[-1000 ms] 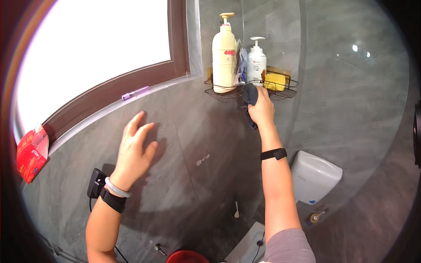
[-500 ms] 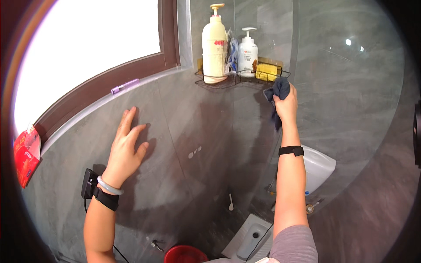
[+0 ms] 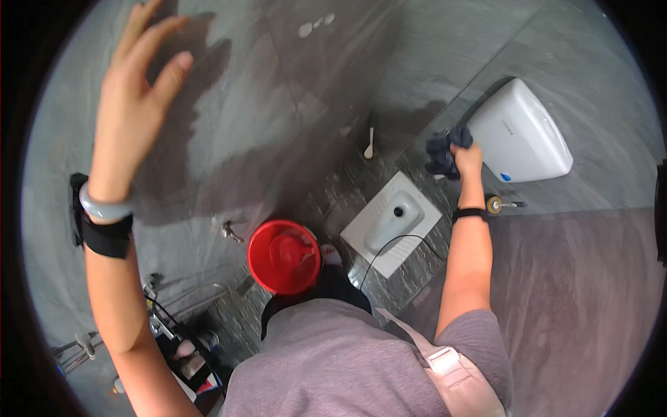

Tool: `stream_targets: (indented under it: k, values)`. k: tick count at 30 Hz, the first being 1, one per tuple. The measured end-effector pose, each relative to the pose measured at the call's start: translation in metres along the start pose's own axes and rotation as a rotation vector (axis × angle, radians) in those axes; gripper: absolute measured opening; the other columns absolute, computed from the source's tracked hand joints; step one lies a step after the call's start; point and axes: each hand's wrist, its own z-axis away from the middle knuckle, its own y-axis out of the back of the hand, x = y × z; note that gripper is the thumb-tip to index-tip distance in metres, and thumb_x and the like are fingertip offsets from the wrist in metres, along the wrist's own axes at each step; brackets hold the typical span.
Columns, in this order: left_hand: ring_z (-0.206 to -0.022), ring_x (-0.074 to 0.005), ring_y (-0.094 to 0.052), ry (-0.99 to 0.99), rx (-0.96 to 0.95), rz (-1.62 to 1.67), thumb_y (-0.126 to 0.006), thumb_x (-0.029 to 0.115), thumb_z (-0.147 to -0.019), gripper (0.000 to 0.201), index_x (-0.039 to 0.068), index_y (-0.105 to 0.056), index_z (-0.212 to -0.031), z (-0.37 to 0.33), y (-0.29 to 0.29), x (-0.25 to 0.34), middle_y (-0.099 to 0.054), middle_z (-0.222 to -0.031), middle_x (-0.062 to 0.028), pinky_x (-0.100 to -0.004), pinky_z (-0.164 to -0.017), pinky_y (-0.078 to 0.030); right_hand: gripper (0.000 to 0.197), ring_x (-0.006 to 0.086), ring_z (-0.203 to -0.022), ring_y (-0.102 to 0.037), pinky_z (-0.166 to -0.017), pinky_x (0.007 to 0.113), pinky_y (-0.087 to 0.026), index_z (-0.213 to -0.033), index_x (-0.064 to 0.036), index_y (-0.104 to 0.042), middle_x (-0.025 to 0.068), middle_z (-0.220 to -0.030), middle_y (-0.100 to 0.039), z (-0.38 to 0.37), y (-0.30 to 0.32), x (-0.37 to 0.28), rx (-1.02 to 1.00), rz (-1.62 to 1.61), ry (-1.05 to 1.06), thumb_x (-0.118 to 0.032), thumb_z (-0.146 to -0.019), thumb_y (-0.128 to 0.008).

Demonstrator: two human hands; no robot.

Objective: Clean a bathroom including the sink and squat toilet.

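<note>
My right hand (image 3: 470,161) is closed around a bunched dark blue-grey cloth (image 3: 440,154), whose loose folds hang out on the left. Close beside that hand is a white wall-mounted cistern (image 3: 524,139). Up at the left, my left hand (image 3: 128,104) holds nothing, its fingers apart. It is in front of the grey wall (image 3: 236,139) and casts a shadow there; whether the fingertips touch it I cannot tell.
A red bucket (image 3: 258,267) stands on the floor by my feet. To its right lies a white squat toilet (image 3: 361,224), crossed by a black cable. A tap (image 3: 231,232) juts from the wall. A white-handled tool (image 3: 369,147) is farther back.
The view has tilted down. My right hand, with the cloth, has come down from beside the corner shelf to beside the cistern. My left hand stays open and now appears higher in the picture.
</note>
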Motion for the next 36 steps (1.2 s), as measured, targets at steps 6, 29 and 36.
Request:
stream_targets:
  k: [6, 29, 36]
  values:
    - [-0.143, -0.0384, -0.016, 0.298, -0.438, 0.359, -0.068, 0.008, -0.079, 0.041, 0.006, -0.059, -0.119, 0.163, -0.055, 0.07, -0.03, -0.151, -0.0174, -0.0466, -0.114, -0.021, 0.05, 0.0347, -0.104, -0.063, -0.09, 0.042, -0.047, -0.112, -0.0052, -0.064, 0.0203, -0.104, -0.067, 0.156, -0.018, 0.153, -0.201, 0.148, -0.282, -0.018, -0.065, -0.077]
    - [-0.077, -0.0281, -0.055, 1.801, 0.52, 0.565, -0.061, 0.002, -0.072, 0.007, 0.005, -0.062, -0.079, 0.722, 0.216, 0.21, -0.054, -0.078, -0.0115, -0.0365, -0.064, -0.046, 0.094, 0.034, -0.142, -0.019, -0.111, 0.041, -0.027, -0.147, -0.0025, -0.022, 0.0263, -0.153, -0.015, 0.792, -0.12, -0.205, -2.161, -0.434, 0.744, -0.033, -0.076, -0.076]
    - [-0.092, -0.0164, -0.057, 1.922, 0.899, 0.271, -0.065, 0.029, -0.089, 0.045, -0.002, -0.052, -0.119, 0.857, 0.381, 0.079, -0.06, -0.106, -0.0084, -0.0296, -0.08, -0.046, 0.076, 0.0376, -0.132, -0.038, -0.106, 0.041, -0.035, -0.143, -0.004, -0.033, 0.0234, -0.149, -0.027, 0.801, -0.126, -0.144, -1.959, -0.131, 0.732, -0.028, -0.081, -0.069]
